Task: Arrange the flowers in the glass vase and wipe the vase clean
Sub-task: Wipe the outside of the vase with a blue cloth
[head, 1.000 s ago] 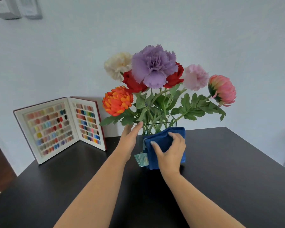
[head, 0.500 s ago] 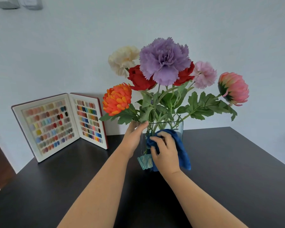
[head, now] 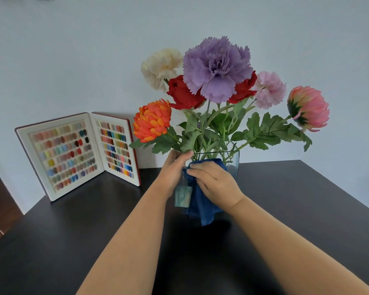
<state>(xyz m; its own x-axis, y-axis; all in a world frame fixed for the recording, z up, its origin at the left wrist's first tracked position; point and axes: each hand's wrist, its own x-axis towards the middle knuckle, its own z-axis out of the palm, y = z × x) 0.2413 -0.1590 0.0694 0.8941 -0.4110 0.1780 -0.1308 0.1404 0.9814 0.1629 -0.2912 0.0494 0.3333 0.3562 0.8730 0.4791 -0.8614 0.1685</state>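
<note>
Since a moment ago your right hand (head: 216, 184) has bunched the blue cloth (head: 200, 207) against the glass vase (head: 233, 165) front, left hand (head: 175, 169) gripping its left rim; rub hard and top-heavy flowers (head: 216, 69) may tip it.

Blue cloth (head: 200, 205), black table (head: 296, 209)

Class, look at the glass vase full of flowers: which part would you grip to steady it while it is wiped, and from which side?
Probably grip the vase at its upper left corner, coming from the left, as the left hand does now. Leaves spread over the rim and the cloth under the right hand covers the front.
</note>
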